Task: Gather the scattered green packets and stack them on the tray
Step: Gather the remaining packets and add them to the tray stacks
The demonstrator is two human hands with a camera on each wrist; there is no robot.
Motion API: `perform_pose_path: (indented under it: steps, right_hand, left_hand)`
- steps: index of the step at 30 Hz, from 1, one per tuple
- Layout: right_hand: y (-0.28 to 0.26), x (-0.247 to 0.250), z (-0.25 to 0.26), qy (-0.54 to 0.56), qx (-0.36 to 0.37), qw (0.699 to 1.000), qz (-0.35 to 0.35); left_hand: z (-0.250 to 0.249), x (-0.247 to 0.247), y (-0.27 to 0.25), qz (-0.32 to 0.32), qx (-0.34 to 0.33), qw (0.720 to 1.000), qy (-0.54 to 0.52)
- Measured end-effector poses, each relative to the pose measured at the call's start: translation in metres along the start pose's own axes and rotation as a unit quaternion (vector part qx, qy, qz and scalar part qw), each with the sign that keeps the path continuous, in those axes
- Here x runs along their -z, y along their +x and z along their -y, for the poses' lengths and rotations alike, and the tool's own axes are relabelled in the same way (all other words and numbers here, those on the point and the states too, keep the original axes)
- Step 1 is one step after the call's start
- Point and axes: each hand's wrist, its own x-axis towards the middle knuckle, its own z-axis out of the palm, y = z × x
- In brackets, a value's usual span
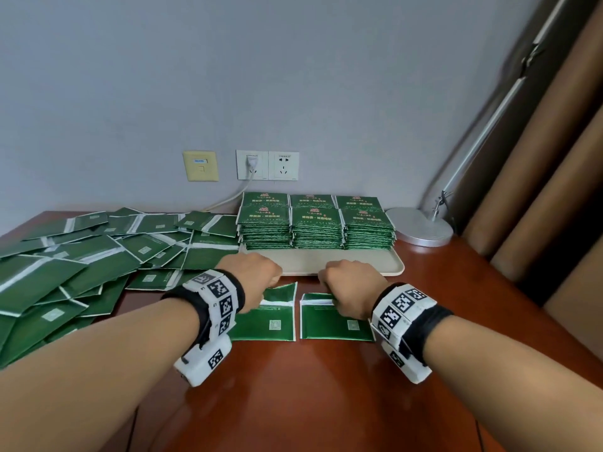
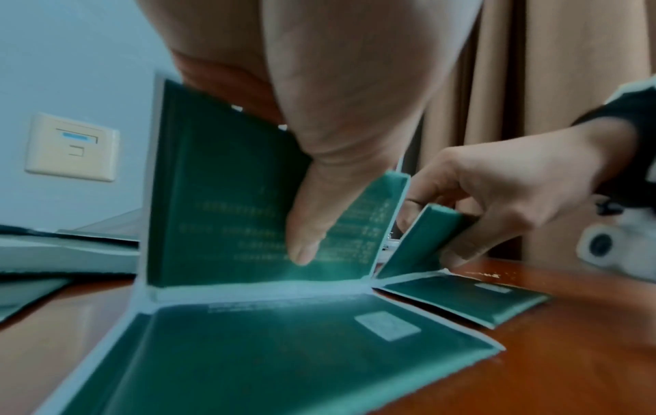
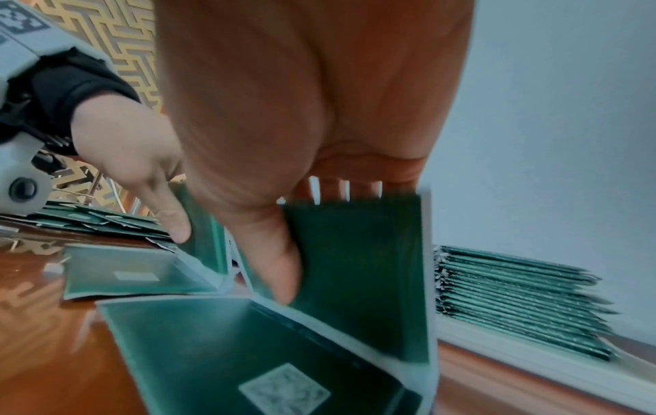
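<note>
Two green packets lie side by side on the brown table in front of the tray [image 1: 388, 265]. My left hand [image 1: 261, 275] pinches the raised far flap of the left packet [image 1: 264, 324], thumb on its inner face [image 2: 305, 247]. My right hand [image 1: 339, 288] pinches the lifted far flap of the right packet [image 1: 332, 324], thumb in front [image 3: 280, 280], fingers behind. Each packet [image 2: 284, 351] bends along a white crease, with its near half [image 3: 248, 351] flat on the table. Stacks of folded green packets [image 1: 316, 226] fill the far part of the tray.
A large heap of unfolded green packets [image 1: 81, 265] covers the table's left side. A round silver lamp base [image 1: 421, 226] stands right of the tray. Wall sockets [image 1: 267, 164] with a plugged cable sit behind. Brown curtains [image 1: 554, 158] hang at the right.
</note>
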Motion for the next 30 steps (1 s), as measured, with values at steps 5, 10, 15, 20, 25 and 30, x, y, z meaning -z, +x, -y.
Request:
perform_pose_path:
  steps: [5, 10, 15, 20, 25, 30]
  right_hand:
    - [-0.013, 0.002, 0.006, 0.031, 0.012, 0.998, 0.047]
    - [-0.026, 0.002, 0.02, -0.032, 0.016, 0.995, 0.094]
    - [-0.026, 0.011, 0.038, -0.093, 0.042, 0.99, 0.1]
    - [-0.023, 0.005, 0.049, -0.155, 0.069, 0.98, 0.102]
    - [-0.021, 0.003, 0.05, -0.152, 0.073, 0.982, 0.08]
    - [-0.019, 0.004, 0.049, -0.142, 0.074, 0.985, 0.069]
  left_hand:
    - [-0.006, -0.005, -0.012, 0.072, -0.014, 0.997, -0.007]
    - [-0.015, -0.008, -0.021, 0.113, -0.008, 0.994, 0.01]
    - [-0.024, -0.006, -0.021, 0.106, -0.01, 0.993, 0.046]
    - [-0.029, -0.008, -0.015, 0.088, -0.022, 0.993, 0.076]
    - [-0.02, -0.012, -0.014, 0.063, -0.013, 0.997, 0.036]
    - [-0.017, -0.014, -0.012, 0.071, -0.018, 0.997, 0.029]
